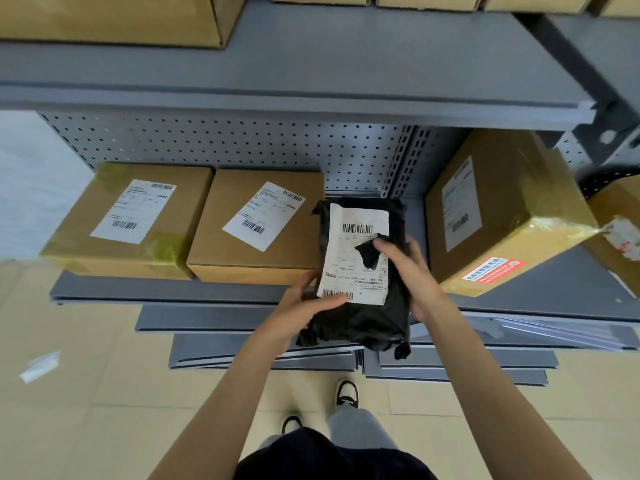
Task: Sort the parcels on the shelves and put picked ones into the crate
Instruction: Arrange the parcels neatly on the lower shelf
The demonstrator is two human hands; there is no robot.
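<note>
Both hands — left hand (304, 308), right hand (410, 268) — hold black parcel (367, 320).

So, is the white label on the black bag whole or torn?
Torn. The white label on the black bag has a ragged hole near its right edge, and black plastic shows through beside the right hand.

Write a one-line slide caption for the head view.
Both hands, left hand and right hand, hold a black poly-bag parcel with a torn label in front of a grey shelf of cardboard boxes.
</note>
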